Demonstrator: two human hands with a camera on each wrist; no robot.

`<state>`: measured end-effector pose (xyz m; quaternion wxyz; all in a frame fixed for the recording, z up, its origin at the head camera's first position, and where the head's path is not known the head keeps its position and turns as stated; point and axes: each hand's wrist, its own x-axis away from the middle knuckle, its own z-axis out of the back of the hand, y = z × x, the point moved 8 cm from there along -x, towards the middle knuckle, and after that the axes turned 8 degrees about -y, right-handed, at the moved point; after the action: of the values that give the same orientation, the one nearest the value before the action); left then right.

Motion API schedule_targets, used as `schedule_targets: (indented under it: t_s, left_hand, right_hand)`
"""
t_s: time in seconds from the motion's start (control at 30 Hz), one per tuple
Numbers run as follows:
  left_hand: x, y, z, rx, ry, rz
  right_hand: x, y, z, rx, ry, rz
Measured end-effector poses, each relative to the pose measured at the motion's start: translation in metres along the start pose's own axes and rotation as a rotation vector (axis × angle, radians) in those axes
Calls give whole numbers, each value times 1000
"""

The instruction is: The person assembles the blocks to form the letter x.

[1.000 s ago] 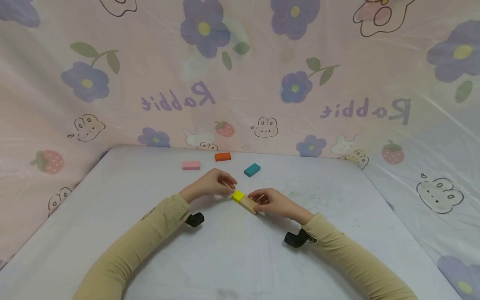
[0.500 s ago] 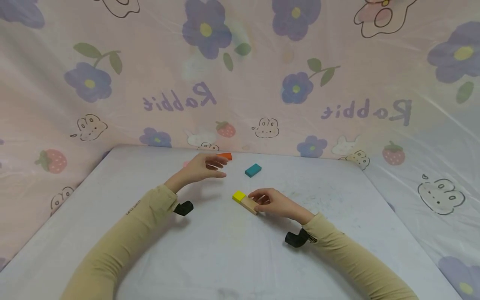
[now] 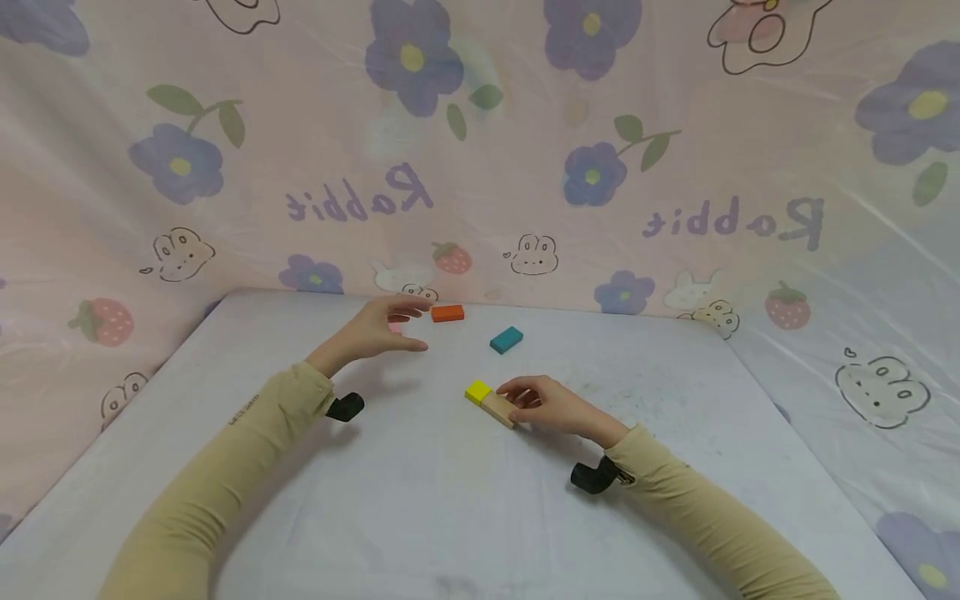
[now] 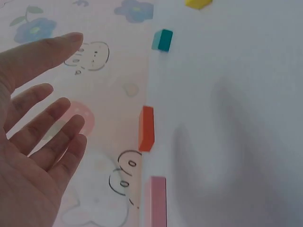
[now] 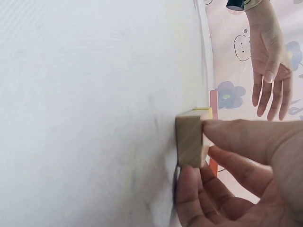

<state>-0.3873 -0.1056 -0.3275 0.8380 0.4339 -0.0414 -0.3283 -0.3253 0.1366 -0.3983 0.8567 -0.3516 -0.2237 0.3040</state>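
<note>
My right hand (image 3: 553,406) pinches a plain wooden block (image 3: 498,409) between thumb and fingers on the table, as the right wrist view also shows [the wooden block (image 5: 189,141) end-on]. A yellow block (image 3: 477,392) lies end to end with it, farther from the hand. My left hand (image 3: 375,327) hovers over the far left of the table, thumb and fingers spread apart, holding nothing. Behind its fingers a pink block (image 3: 395,328) is mostly hidden in the head view; the left wrist view shows the pink block (image 4: 158,201) apart from the hand.
An orange-red block (image 3: 447,313) lies near the table's back edge, just right of the left fingertips. A teal block (image 3: 506,340) sits between it and the yellow block. A patterned curtain (image 3: 480,167) rises behind the white table (image 3: 420,500). Black wrist pieces hang under both sleeves.
My left hand has left the yellow block and moved back and leftward to above the pink block, its fingers spreading. The right hand keeps its hold on the wooden block.
</note>
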Motion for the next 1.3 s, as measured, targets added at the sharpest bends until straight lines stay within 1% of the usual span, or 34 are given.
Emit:
schedule_targets:
  t_s: [0.33,0.5,0.7,0.77,0.87,0.9,1.0,1.1,1.3]
  left_hand:
    - [6,-24,16,-19,34,28]
    - [9,-37,23,-58,57,55]
    - [10,-53,27,-72,57,100]
    - [9,-58,28,-76,58,115]
    - [8,-66,29,-73,57,129]
    - [8,-69,29,-76,55,134]
    - [7,-74,30,-89,50,157]
    - [6,-78,29,-116,37,194]
    - [3,-91,26,-166,-4,250]
  right_hand:
    - [-1,1,0,-7,6,-27]
    - [-2,2,0,-11,4,-5]
    - [-2,3,-1,-20,14,5]
    - [-1,0,-1,-22,14,8]
    - [6,-18,-1,-28,7,10]
    - [6,-18,0,-27,6,12]
    - [5,-13,0,-14,8,8]
    - [-2,4,0,-10,16,4]
    - [-3,6,0,-15,16,0]
